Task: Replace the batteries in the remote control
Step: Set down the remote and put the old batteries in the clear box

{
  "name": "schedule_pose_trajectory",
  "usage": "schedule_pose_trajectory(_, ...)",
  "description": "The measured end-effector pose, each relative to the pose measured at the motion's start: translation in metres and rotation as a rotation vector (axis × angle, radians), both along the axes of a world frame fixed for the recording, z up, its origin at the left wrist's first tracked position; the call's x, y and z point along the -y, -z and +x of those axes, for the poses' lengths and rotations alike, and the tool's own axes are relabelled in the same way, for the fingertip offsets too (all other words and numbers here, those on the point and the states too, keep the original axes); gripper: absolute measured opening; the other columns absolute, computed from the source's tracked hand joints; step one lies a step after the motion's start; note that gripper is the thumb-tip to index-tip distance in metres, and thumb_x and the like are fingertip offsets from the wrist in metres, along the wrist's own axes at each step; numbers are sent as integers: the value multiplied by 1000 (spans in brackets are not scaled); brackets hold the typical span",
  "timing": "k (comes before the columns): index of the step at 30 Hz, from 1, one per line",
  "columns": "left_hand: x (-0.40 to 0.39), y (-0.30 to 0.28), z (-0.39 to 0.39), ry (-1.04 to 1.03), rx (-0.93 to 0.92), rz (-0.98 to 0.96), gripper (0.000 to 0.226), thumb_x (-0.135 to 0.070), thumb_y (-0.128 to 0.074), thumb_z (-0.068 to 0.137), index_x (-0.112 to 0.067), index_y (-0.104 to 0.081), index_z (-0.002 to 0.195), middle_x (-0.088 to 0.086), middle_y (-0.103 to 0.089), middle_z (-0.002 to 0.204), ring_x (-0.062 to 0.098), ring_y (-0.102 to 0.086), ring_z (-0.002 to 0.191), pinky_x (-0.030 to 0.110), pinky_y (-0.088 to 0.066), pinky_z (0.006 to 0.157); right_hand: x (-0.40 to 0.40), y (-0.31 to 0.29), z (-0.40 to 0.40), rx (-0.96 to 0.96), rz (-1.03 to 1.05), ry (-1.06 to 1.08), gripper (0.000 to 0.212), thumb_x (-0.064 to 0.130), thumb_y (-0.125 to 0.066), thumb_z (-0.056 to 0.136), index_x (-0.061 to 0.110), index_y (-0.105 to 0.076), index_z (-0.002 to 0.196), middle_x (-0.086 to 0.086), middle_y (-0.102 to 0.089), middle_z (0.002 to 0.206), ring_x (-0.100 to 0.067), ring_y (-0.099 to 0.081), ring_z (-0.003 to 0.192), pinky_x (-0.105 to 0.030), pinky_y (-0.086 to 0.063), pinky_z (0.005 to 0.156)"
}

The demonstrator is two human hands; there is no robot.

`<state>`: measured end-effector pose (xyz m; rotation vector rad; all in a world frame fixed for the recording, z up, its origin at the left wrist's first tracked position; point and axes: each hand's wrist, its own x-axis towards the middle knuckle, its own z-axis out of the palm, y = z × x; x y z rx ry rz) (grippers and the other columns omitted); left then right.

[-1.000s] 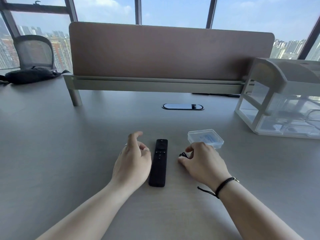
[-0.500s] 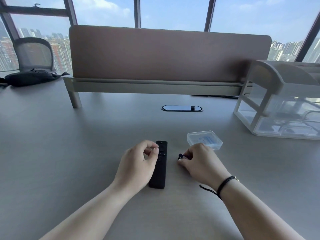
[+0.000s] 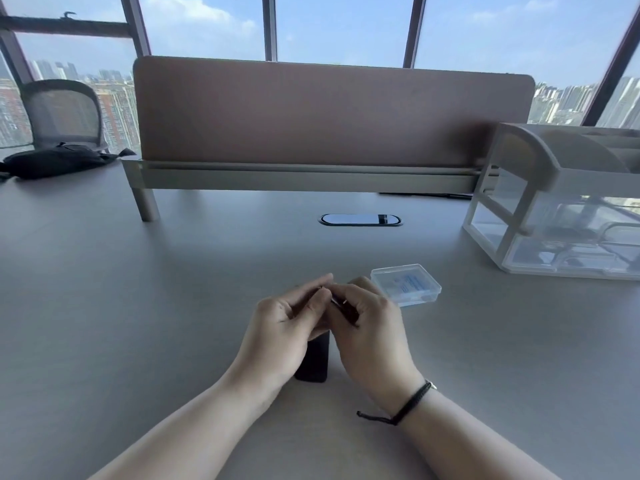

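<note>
The black remote control lies lengthwise on the grey desk, with only its near end showing. My left hand curls over the remote's far half and grips it. My right hand meets the left above that end and pinches a small dark object with a thin metal tip; what it is cannot be told. A clear plastic box with blue-printed contents sits just beyond my right hand, its lid on. The remote's far end and its battery cover are hidden by my fingers.
A brown divider panel crosses the back of the desk, with an oval cable port in front of it. A clear drawer organiser stands at the right. A black bag and a mesh chair are far left.
My left hand closed over the remote's far end. My right hand lifted the small dark object off the desk and brought it left to meet the left hand.
</note>
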<state>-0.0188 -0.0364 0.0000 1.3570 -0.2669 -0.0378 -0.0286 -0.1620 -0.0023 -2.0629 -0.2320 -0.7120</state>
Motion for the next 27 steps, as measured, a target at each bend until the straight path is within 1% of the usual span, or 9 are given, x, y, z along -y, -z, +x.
schedule_pose_trajectory(3,4,-2,-2,3,-58,-86,29,-7,-57,94,-17,-69,118,9,-79,102,18,-74,99,30,-58,82,-2,2,3,38,-61,-28,14,10,-62,87,13,-75,86,-2,-58,78,-12,-58,71,-29,-48,63)
schedule_pose_trajectory(6,3,1,3,-30,-75,-103,27,-4,-55,96,-18,-72,112,11,-79,99,21,-74,94,34,-59,84,-2,2,3,-10,-143,-75,14,12,-61,88,16,-74,91,6,-53,82,-9,-55,74,-27,-49,65)
schedule_pose_trajectory(8,1,1,6,-57,-87,-132,24,-3,-55,96,-13,-73,108,16,-77,92,24,-73,85,33,-60,78,0,1,3,-67,-239,-80,12,22,-63,89,24,-70,99,11,-49,86,-9,-53,72,-30,-50,66)
schedule_pose_trajectory(11,-4,-2,13,-100,-148,-239,17,-2,-53,97,-5,-70,100,18,-70,81,25,-71,76,32,-61,70,17,-7,7,-68,-302,-3,35,46,-65,87,30,-68,117,12,-54,99,-5,-51,73,-28,-50,71)
schedule_pose_trajectory(14,-11,-3,22,-153,-287,-398,16,1,-48,98,-2,-64,97,17,-62,75,28,-68,70,37,-63,67,57,-16,16,-61,-447,256,46,55,-62,87,27,-67,123,7,-61,123,-15,-59,106,-32,-45,89)
schedule_pose_trajectory(18,-15,-2,29,-185,-385,-473,21,7,-41,97,-6,-58,96,13,-56,71,27,-61,67,34,-60,57,99,-8,22,-392,-649,355,70,70,-54,79,36,-47,140,7,-37,155,-18,-31,144,-41,-26,114)
schedule_pose_trajectory(21,-17,-2,30,-199,-388,-393,27,8,-37,97,-10,-58,97,8,-50,71,15,-47,51,22,-41,40,96,-1,21,-505,-658,271,82,76,-50,77,40,-29,149,6,-29,157,-26,-34,140,-41,-30,112)
schedule_pose_trajectory(23,-18,-3,30,-205,-370,-277,24,2,-38,99,-12,-57,100,4,-46,69,10,-32,42,19,-22,34,87,-1,20,-444,-687,247,77,74,-52,77,43,-34,145,6,-34,149,-27,-41,132,-39,-35,109)
schedule_pose_trajectory(27,-19,-4,28,-202,-321,-157,20,-4,-43,98,-13,-60,98,0,-43,61,10,-25,41,18,-15,36,68,2,16,-372,-609,122,61,67,-60,77,46,-46,133,8,-39,135,-20,-44,124,-35,-37,106)
